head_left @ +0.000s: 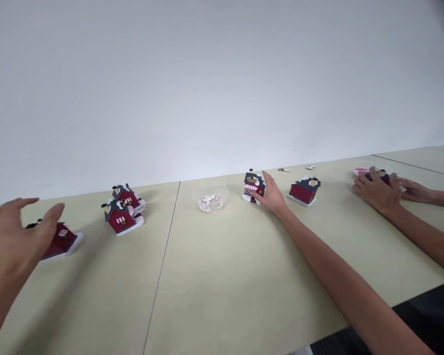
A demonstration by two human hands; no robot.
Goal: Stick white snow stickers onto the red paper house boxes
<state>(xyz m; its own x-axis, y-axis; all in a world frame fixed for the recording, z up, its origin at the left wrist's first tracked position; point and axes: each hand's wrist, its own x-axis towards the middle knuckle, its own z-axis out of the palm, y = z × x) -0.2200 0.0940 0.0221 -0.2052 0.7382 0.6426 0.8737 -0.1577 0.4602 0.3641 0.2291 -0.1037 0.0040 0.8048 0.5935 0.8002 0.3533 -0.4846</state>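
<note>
My left hand [17, 241] is at the left edge with thumb and fingers spread and nothing between them. Partly behind it, a small dark red house [61, 240] with a white base rests on the table. My right hand [273, 195] grips another small red house [253, 187] with a dark, snowy roof, thumb at its front and fingers along its right side. This house stands upright, right of a clear round bowl [209, 201] holding small white and red pieces.
Two red houses [122, 217] stand close together at centre left. Another house [305, 191] sits right of my right hand, with small loose pieces [310, 167] behind it. Farther right, another person's hands [381, 192] hold a dark object. A wall borders the pale table [207, 276].
</note>
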